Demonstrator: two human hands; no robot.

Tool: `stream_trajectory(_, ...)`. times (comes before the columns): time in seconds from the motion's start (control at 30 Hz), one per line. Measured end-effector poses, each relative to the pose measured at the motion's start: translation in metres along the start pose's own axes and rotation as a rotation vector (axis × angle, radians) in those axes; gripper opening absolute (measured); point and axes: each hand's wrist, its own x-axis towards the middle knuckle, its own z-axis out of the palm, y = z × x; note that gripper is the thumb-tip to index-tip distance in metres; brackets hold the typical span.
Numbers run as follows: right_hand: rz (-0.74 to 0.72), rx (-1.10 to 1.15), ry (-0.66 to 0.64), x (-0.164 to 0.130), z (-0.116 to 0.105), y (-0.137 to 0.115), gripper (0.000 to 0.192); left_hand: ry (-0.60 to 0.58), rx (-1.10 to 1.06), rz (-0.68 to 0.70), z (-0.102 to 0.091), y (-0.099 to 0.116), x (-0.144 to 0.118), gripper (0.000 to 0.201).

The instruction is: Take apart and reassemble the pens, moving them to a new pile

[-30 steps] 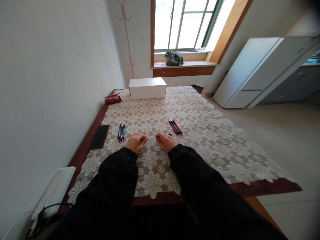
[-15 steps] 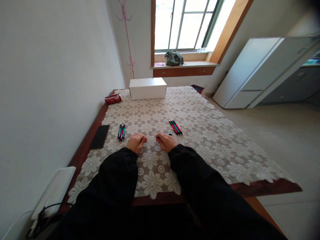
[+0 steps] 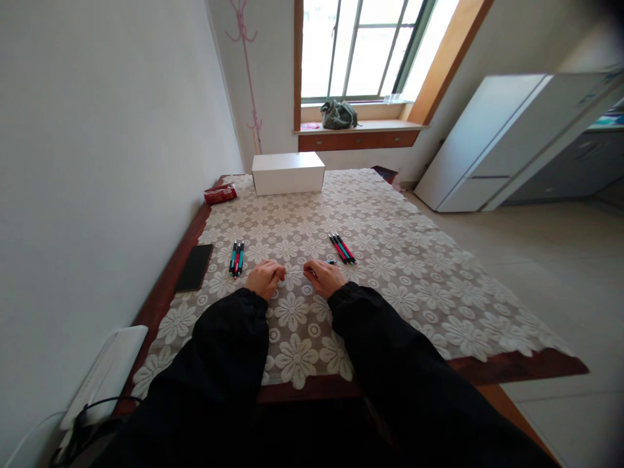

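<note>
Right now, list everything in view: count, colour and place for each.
Thin pale rod: one, whitish, pinched between both hands.
Left group of pens: about three, black with red and teal, left of the hands.
Right group of pens: about three, same colours, right of the hands.
White cardboard box: one, far end of table.
Red packet: one, left of the box.
Black flat slab: one, left table edge.
Lace floral tablecloth: one, cream, covering the table.
Grey bag: one, on the windowsill.
White cabinet: one, at right.
Left hand: black sleeve, closed on the rod.
Right hand: black sleeve, closed on the rod.
</note>
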Motion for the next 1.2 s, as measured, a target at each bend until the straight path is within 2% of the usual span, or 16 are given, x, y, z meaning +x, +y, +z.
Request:
stream_trajectory(0.27,0.003,-0.063,-0.028,-0.0005,0.0007,-0.0002,0.015,0.007,0.006,-0.004,0.0004,-0.0013,0.0004,0.041)
stream_trajectory(0.67,0.02,-0.064,-0.038,0.0,-0.0015,-0.0018,0.017,0.013,0.014,-0.001,0.0005,-0.0019,0.0,0.04)
stream_trajectory(1.07,0.014,-0.042,-0.02,-0.0003,-0.001,-0.0024,0.012,0.021,0.027,-0.022,0.0023,-0.0033,-0.0003,0.035)
stream_trajectory(1.2,0.015,-0.042,-0.025,-0.0003,-0.0008,-0.0015,0.008,0.032,0.029,-0.022,0.0026,-0.0033,-0.0006,0.027)
